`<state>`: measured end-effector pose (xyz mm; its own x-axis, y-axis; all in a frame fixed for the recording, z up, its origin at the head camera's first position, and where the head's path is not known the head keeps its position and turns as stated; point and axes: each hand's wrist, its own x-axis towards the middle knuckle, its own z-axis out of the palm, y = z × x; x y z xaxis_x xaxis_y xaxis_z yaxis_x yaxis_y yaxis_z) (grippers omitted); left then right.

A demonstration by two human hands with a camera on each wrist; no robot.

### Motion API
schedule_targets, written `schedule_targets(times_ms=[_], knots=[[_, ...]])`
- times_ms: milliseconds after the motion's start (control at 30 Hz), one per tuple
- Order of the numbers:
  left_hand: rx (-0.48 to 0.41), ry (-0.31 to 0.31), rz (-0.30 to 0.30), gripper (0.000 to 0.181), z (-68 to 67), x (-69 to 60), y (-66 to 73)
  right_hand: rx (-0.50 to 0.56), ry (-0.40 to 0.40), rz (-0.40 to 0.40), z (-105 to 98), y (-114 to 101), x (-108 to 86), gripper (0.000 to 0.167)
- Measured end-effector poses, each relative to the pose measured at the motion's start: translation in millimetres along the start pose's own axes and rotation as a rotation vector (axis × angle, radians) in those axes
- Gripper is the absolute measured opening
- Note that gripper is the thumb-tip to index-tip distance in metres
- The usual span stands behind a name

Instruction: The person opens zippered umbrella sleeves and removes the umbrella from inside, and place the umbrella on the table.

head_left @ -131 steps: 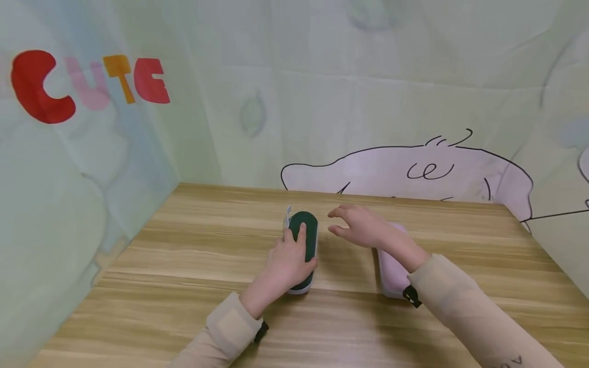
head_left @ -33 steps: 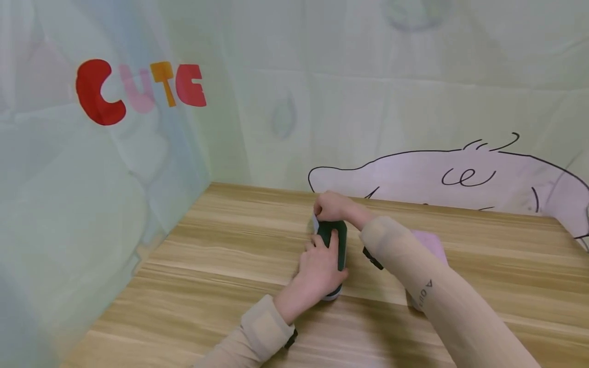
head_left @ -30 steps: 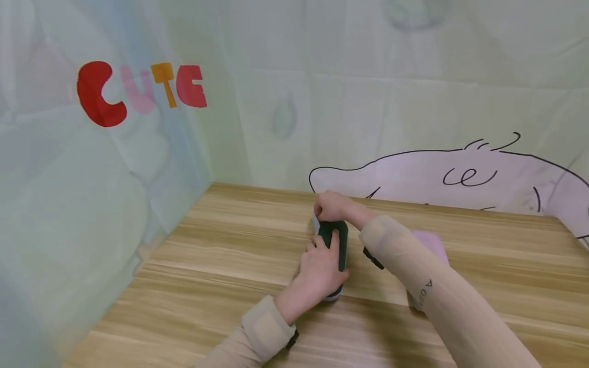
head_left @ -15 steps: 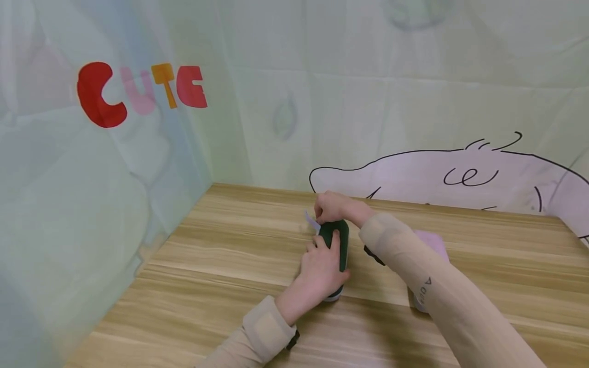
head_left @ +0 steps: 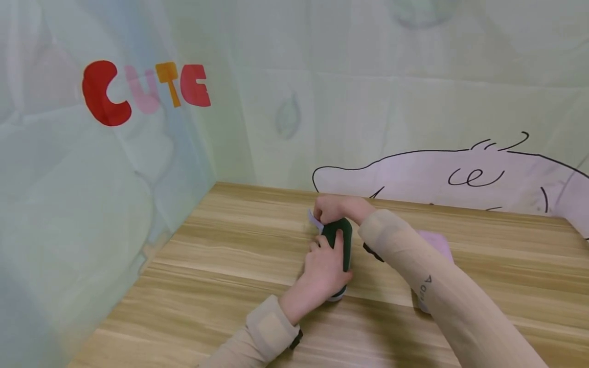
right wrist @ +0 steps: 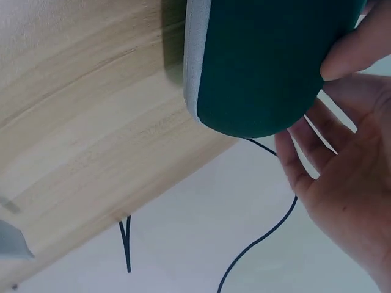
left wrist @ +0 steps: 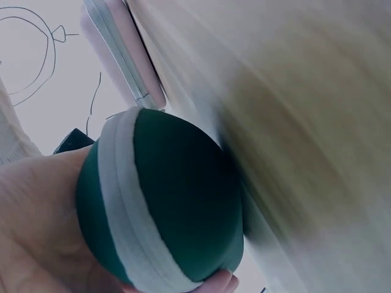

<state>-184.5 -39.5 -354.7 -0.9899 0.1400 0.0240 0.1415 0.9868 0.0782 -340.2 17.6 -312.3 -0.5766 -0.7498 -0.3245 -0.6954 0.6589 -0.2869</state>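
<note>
Wood-grain tabletop (head_left: 221,255) under a green case (head_left: 347,246) and a pink case (head_left: 439,246) (partly hidden)

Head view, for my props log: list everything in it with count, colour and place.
Table: 1, light brown, lower half.
Green case: 1, dark green, pale band, mid-table.
Pale strip: 1, whitish lilac, at the green case's far left edge.
Pink case: 1, pinkish lilac, right of the green case, partly hidden.
Cloth backdrop: count unclear, pale green-blue, behind and left.
Letters CUTE: 4, reds, pink and orange, backdrop's left side.
Cartoon figure: 1, pale lilac outlined black, low at rear.
Wrist pieces: 2, black, one per forearm.
Sleeves: 2, beige, forearms.
Left hand: 1, bare, gripping the green case.
Right hand: 1, bare, at the green case's far end.
</note>
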Motion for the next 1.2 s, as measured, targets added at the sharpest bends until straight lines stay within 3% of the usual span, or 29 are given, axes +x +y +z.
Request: schedule_targets(times_ms=[400, 867, 1000, 1200], knots=[[0.008, -0.007, -0.007, 0.085, -0.4, -1.2, -1.5, -0.296, 0.04, -0.071, 1, -8, 4.1, 0.04], [0.012, 0.008, 0.018, 0.084, -0.8, -3.1, -5.4, -0.381, -0.034, 0.017, -2, -25, 5.9, 0.043], [0.019, 0.003, 0.01, 0.084, -0.3, -2.4, -5.5, -0.398, -0.02, -0.028, 0, -21, 9.7, 0.043], [0.018, -0.02, 0.005, 0.084, 0.1, -1.0, -4.1, -0.404, 0.062, -0.19, 2, -6, 8.8, 0.04]])
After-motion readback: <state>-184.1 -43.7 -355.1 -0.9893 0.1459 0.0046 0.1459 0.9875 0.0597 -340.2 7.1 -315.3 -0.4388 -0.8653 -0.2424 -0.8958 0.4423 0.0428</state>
